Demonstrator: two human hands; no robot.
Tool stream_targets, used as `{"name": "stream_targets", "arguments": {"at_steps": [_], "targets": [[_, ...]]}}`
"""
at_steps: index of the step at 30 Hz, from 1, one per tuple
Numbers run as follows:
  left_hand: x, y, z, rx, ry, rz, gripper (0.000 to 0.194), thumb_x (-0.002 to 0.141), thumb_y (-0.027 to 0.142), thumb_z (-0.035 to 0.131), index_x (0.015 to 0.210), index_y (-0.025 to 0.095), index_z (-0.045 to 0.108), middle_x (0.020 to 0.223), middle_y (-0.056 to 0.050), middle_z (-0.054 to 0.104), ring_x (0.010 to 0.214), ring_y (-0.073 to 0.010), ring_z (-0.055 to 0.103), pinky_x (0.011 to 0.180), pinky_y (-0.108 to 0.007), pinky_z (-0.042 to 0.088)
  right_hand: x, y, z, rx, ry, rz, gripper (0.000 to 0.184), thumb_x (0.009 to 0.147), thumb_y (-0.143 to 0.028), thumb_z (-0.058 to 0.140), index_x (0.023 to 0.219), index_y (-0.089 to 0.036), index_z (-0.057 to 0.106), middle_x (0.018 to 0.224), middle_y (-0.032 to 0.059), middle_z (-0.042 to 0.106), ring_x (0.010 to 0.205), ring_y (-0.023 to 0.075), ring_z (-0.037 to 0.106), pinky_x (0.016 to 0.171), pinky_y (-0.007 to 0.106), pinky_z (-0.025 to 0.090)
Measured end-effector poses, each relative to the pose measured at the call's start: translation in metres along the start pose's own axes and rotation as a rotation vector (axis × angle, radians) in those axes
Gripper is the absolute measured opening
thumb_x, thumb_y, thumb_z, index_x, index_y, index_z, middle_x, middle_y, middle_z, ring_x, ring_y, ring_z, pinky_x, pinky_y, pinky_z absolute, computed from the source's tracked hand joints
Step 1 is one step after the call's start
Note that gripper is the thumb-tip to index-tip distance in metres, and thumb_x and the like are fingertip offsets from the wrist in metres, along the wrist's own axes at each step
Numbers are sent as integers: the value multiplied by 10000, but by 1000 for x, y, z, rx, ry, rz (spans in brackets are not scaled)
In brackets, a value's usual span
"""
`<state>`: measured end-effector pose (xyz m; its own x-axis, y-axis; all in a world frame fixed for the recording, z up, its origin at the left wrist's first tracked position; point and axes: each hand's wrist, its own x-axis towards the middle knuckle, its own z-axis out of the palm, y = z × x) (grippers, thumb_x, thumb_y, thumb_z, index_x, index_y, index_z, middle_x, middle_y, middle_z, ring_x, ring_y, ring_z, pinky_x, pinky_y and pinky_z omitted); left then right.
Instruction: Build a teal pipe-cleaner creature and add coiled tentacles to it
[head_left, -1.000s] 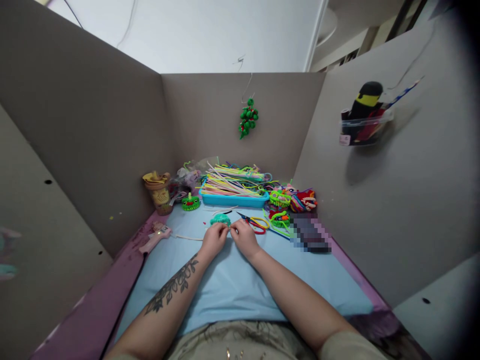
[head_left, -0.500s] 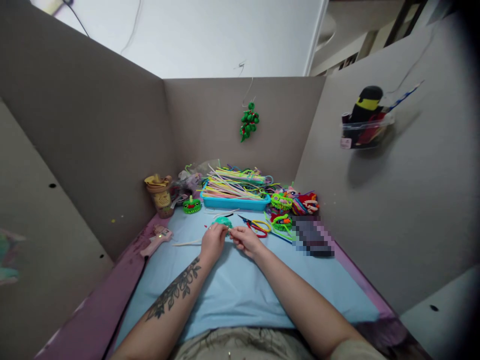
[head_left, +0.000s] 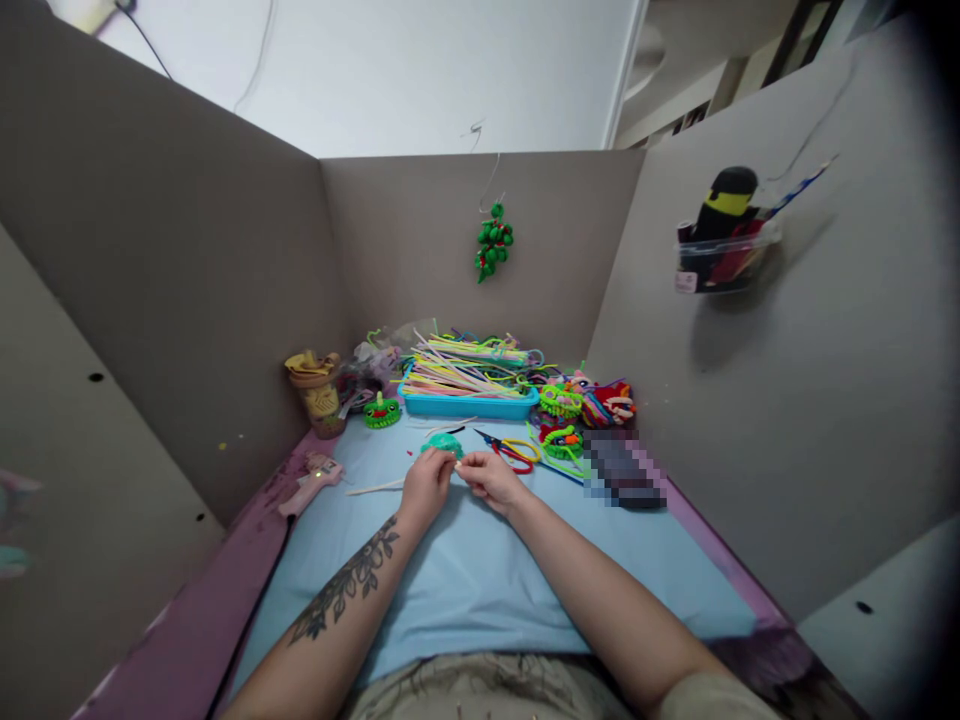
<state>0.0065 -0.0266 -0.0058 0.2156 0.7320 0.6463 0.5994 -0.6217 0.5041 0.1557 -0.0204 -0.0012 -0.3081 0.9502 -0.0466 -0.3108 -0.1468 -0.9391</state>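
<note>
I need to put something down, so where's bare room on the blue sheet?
Widest is the blue sheet between the left forearm and right forearm. Another bare patch lies right of the right forearm, nearer you than the pixelated dark object. It's crowded along the back, around the blue tray, and beside the right hand, at the scissors.

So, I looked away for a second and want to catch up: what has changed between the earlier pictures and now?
The right hand has turned, showing more of its fingers. The left end of the pale strip has swung slightly towards the person. Any grip or release is too small to tell. The left hand, turquoise bundle, scissors, glue gun and blue tray stayed put.
</note>
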Motion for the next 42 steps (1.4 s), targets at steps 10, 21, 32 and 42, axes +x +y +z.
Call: {"name": "stream_targets", "arguments": {"at_steps": [10, 21, 32, 42], "targets": [[0, -2, 3, -63, -61, 10, 133, 853, 182, 493, 800, 174, 615, 753, -45, 599, 724, -158, 539, 671, -274, 420, 6, 8, -1, -125, 147, -213, 290, 583, -379, 736, 656, -159, 562, 529, -62, 478, 405, 46, 327, 370, 189, 216], [3, 2, -2, -75, -46, -52, 195, 871, 251, 471, 757, 163, 602, 729, -41, 598, 700, -149, 535, 646, -268, 409, 4, 6, -3, -570, 227, -516, 117, 705, -292, 631, 685, -176, 629, 701, 28, 625, 660, 161, 548, 633, 278, 433], [4, 0, 1, -111, -15, -98, 168, 857, 253, 489, 817, 170, 629, 802, -56, 648, 748, -164, 574, 687, -282, 438, 3, 6, -1, -776, 240, -616, 96, 790, -223, 519, 733, -188, 589, 728, 21, 592, 701, 162, 532, 654, 273, 406], [6, 3, 3, -482, -64, -464, 260, 756, 391, 584, 679, 146, 619, 499, 13, 547, 460, -113, 481, 466, -226, 356, 2, 8, 2, -1066, 255, -847, 162, 864, -168, 429, 798, -189, 576, 785, 66, 577, 789, 201, 536, 739, 316, 433]]}}
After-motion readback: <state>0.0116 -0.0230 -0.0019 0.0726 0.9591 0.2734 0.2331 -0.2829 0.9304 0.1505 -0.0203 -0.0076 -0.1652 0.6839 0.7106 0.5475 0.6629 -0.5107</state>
